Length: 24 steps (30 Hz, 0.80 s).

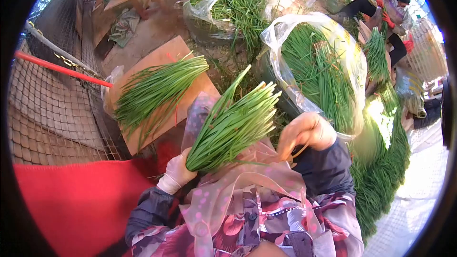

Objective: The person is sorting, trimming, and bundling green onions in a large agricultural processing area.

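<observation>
My left hand (177, 170), in a pale thin glove, grips a thick bunch of garlic chives (233, 126) at its leafy end. The bunch lies slantwise above my lap, its pale cut ends pointing up and right. One clump of stems stands apart from the rest of it. My right hand (307, 135) is just right of the cut ends, not touching them. Its fingers are curled and slightly blurred, with a thin yellowish strand below them; what they hold cannot be made out. Another bunch of garlic chives (162, 85) rests on a brown board (197, 88) to the left.
An open clear plastic bag (278, 47) full of chives stands to the right, and another bag (190, 12) farther back. Loose chives (381, 181) are heaped at right. A red cloth (71, 200) and wire mesh (52, 119) lie left. A person (381, 19) with red gloves sits at upper right.
</observation>
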Tool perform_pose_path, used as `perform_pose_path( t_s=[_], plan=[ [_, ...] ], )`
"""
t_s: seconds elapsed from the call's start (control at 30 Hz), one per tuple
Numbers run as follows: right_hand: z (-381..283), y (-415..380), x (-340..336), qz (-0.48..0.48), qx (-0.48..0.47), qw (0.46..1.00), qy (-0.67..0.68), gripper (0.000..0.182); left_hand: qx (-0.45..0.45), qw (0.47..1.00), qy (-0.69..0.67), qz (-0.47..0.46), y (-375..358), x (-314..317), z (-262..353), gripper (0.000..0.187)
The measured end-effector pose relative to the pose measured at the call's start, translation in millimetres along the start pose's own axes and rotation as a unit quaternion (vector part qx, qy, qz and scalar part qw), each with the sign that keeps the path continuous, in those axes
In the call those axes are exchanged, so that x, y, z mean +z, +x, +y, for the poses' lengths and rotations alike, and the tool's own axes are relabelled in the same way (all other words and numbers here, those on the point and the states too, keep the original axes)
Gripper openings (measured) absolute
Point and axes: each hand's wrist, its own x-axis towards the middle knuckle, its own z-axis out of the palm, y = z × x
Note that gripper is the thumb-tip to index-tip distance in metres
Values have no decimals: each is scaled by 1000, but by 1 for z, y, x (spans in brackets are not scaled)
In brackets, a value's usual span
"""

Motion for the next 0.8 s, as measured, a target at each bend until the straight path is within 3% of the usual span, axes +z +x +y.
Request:
perform_pose_path(
  t_s=[0.03, 0.07, 0.13, 0.17, 0.2, 0.3, 0.33, 0.4, 0.43, 0.47, 0.5, 0.57, 0.67, 0.7, 0.73, 0.77, 0.8],
  plan=[
    [-4, -12, -4, 114, 134, 984, 29, 32, -11, 1000, 3, 0, 0, 0, 1, 51],
    [10, -6, -11, 244, 166, 917, -270, 36, -21, 1000, 5, 0, -1, 2, 2, 50],
    [23, -3, -25, 348, 225, 740, -530, 38, -13, 1000, -4, -2, -1, 0, 6, 49],
    [18, -1, -28, 377, 204, 835, -344, 36, -8, 1000, -7, -2, -2, 1, 8, 50],
    [10, 5, -30, 389, 172, 894, -143, 34, -3, 1000, -8, -1, -3, 1, 10, 50],
    [-6, 57, -23, 362, 259, 813, -376, 36, 4, 1000, 3, 4, -2, 3, 14, 49],
    [6, 70, -30, 330, 249, 794, -447, 46, 5, 1000, 6, 5, -1, 3, 17, 49],
    [25, 97, -30, 238, 243, 813, -473, 32, -4, 999, 43, -2, -2, 2, 20, 48],
    [56, 103, -29, 229, 95, 736, -630, 25, -9, 999, 44, -2, -2, 1, 22, 48],
    [58, 105, -10, 151, 14, 754, -639, 20, -17, 998, 56, -11, -2, -1, 23, 47],
    [57, 102, 12, 94, -62, 825, -554, 20, -26, 997, 68, -23, -2, -3, 23, 46],
    [3, 83, 55, -18, 63, 970, -234, 20, -37, 999, 25, -25, 0, -3, 18, 47],
    [-15, 39, 28, -19, 230, 971, -54, 21, -23, 997, -58, -35, 5, 3, -3, 51],
    [17, 29, 10, 75, 246, 888, -381, 21, -15, 996, -79, -34, 6, 4, -6, 52],
    [48, 24, -7, 160, 229, 694, -663, 21, -4, 994, -100, -31, 7, 5, -8, 53],
    [59, 19, -13, 161, 229, 694, -664, 21, -2, 990, -136, -32, 9, 7, -8, 53],
    [64, 13, -18, 256, 194, 786, -529, 19, -1, 990, -140, -30, 12, 10, -11, 53]
  ],
)
